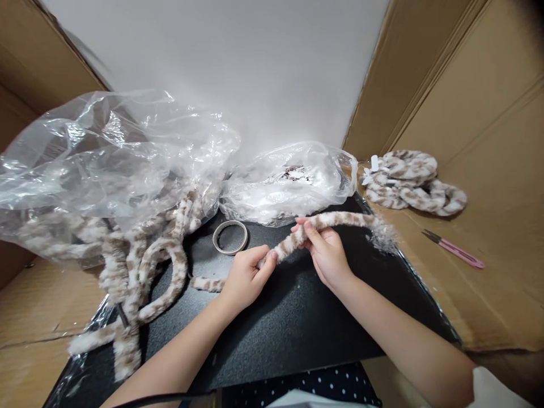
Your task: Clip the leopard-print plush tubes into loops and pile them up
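A fluffy white-and-brown spotted plush cord [340, 218] stretches between both hands above the black tabletop. My left hand [246, 275] is closed around it near the middle of the table, and a short end comes out to the left below the hand. My right hand [327, 252] pinches the same cord between thumb and fingers further along. From there the cord runs right to a frayed, pale fuzzy tip [385, 235]. Behind my left hand a roll of tape [230, 237] lies flat on the table.
At left, a clear plastic bag [110, 164] spills several similar plush cords [131, 272] onto the table. A second clear bag [293, 187] with white pieces lies at the back. On cardboard at right are coiled plush cords [414, 181] and pink-handled snips [454, 249]. Cardboard walls [480, 141] stand around.
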Demonstrator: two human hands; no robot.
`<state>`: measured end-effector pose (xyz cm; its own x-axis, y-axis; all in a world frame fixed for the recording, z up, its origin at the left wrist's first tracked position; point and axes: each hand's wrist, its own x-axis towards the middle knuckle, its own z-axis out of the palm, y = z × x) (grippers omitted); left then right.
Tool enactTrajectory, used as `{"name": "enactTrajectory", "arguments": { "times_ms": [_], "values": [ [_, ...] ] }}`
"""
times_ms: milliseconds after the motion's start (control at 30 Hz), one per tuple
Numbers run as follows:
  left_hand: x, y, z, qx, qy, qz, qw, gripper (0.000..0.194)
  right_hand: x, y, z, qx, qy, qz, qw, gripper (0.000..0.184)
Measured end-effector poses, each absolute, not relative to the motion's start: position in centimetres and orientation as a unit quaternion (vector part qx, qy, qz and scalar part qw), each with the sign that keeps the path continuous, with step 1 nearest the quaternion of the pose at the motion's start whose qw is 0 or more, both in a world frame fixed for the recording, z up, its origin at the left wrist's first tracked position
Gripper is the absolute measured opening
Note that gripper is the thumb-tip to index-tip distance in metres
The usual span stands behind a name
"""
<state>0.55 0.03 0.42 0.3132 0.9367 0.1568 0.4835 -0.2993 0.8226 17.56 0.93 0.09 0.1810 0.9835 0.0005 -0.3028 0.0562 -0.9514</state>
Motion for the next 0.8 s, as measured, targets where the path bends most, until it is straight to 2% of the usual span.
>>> {"name": "enactTrajectory", "arguments": {
  "times_ms": [200,300,333,433,533,633,800],
  "values": [
    [0.2,0.4,-0.2,0.747,0.521,0.283,0.301,0.042,18.6,1.6,0.2,-0.48,-0.37,0.449,0.657,0.047],
    [0.2,0.4,-0.1,0.75,0.519,0.282,0.299,0.027,18.6,1.7,0.1,-0.464,-0.359,0.461,0.666,0.044],
    [0.3,0.3,0.0,0.751,0.505,0.288,0.312,0.02,18.5,1.6,0.1,-0.456,-0.362,0.469,0.664,0.043],
    [1.0,0.0,0.4,0.756,0.44,0.293,0.386,0.036,18.0,1.3,0.0,-0.442,-0.39,0.496,0.638,0.042],
    [1.9,-0.3,0.5,0.729,0.399,0.283,0.479,0.03,17.7,1.0,0.0,-0.44,-0.422,0.518,0.6,0.041],
    [2.5,-0.4,0.0,0.656,0.405,0.293,0.565,0.035,17.9,1.1,-0.1,-0.437,-0.432,0.528,0.586,0.041],
    [2.4,-0.1,-1.1,0.605,0.435,0.328,0.58,0.043,18.2,1.4,-0.1,-0.454,-0.421,0.523,0.586,0.042]
  ]
}}
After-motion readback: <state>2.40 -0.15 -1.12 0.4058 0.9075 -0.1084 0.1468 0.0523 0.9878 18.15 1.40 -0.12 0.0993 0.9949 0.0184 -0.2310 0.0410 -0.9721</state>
